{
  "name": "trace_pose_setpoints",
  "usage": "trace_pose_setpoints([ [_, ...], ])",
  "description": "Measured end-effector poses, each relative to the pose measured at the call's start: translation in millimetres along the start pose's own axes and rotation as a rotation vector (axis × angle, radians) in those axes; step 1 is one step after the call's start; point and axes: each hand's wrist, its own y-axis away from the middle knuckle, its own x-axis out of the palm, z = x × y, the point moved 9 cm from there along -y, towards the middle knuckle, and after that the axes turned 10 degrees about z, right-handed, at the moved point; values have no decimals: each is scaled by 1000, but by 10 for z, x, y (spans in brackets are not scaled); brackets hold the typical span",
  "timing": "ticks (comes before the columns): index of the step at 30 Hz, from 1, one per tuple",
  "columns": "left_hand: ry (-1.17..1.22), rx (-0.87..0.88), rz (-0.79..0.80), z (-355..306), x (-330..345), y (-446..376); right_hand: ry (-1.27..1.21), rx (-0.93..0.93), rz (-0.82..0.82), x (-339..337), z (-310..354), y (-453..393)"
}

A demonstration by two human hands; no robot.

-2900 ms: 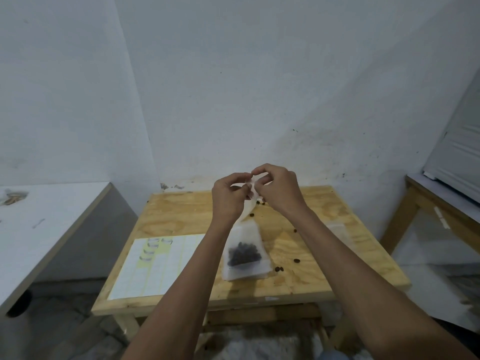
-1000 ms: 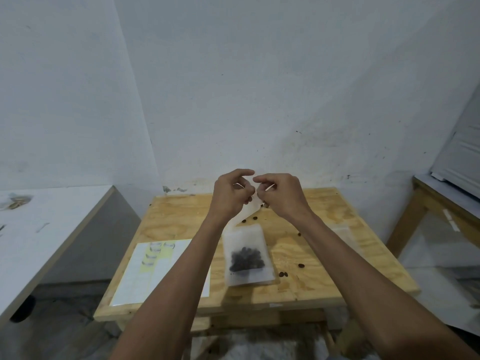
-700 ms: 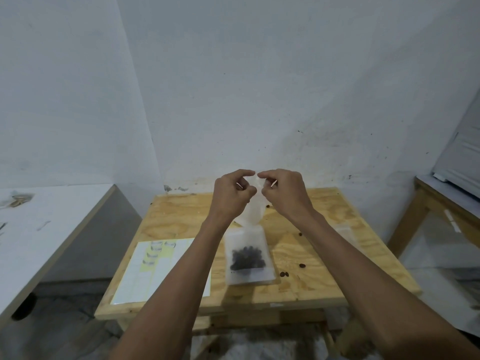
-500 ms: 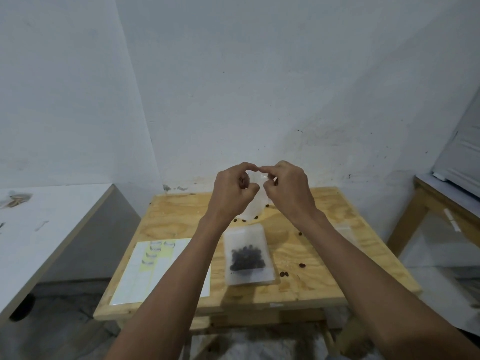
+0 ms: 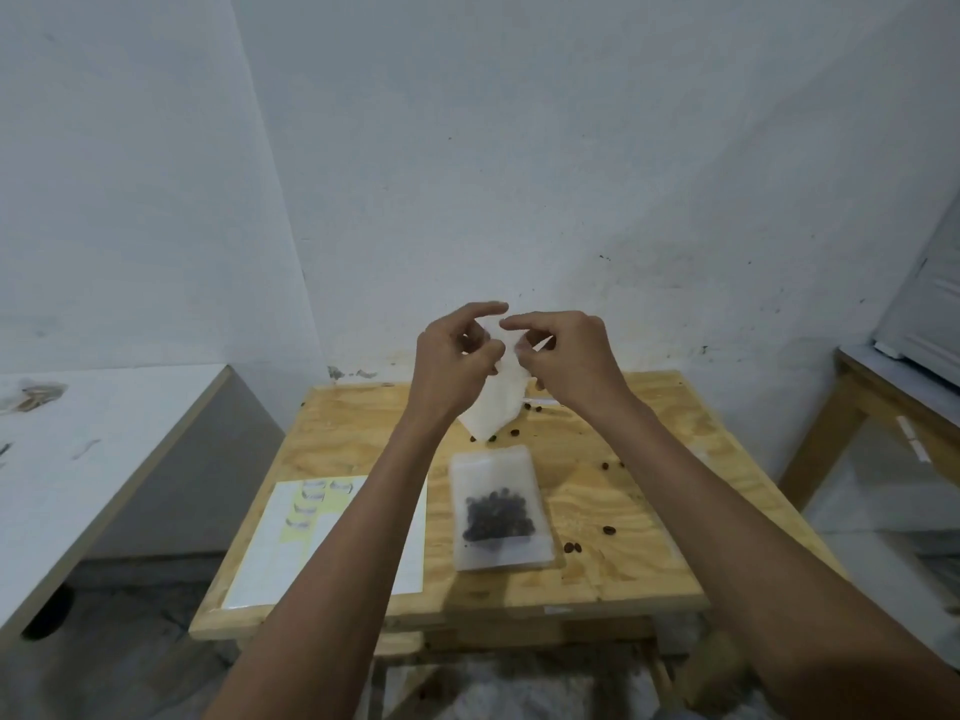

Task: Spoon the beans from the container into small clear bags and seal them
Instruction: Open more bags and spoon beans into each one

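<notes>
Raised above the wooden table (image 5: 649,511), my left hand (image 5: 454,356) and my right hand (image 5: 563,358) both pinch the top edge of a small empty clear bag (image 5: 496,405), which hangs down between them. Below it, flat on the table, lies a second clear bag (image 5: 496,509) with dark beans inside. Several loose beans (image 5: 571,547) are scattered over the wood. No bean container or spoon is in view.
A white sticker sheet (image 5: 291,553) lies on the table's left part, partly under my left forearm. A white table (image 5: 78,449) stands at the left and another wooden table (image 5: 883,387) at the right. The white wall is close behind.
My hands stayed together at the bag's top, rose a little and kept working its edge with the fingertips. The view shifted slightly. The filled bag on the table has not moved.
</notes>
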Motion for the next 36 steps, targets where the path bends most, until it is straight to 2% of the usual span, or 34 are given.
trace_pose_setpoints([
  [3,-167,2,29,5,71,65,124,79,-19,15,-48,2],
  [6,-174,9,-2,16,43,119,139,81,-74,-20,-23,39],
  [11,-77,40,-36,66,-29,176,-10,13,-37,-6,-32,39],
  [15,-159,36,134,188,75,153,-100,17,-3,28,-14,4],
  [20,-175,17,177,224,46,100,-274,54,57,54,-70,-44],
  [29,-83,9,50,419,-36,-10,-647,165,125,285,-296,-222],
  [32,-99,-2,10,547,-136,-90,-749,232,72,292,-494,-325],
  [33,-117,-16,5,604,-176,-113,-698,252,24,271,-621,-366],
  [36,-144,-58,2,779,-286,-149,-314,297,-44,296,-1034,-465],
])
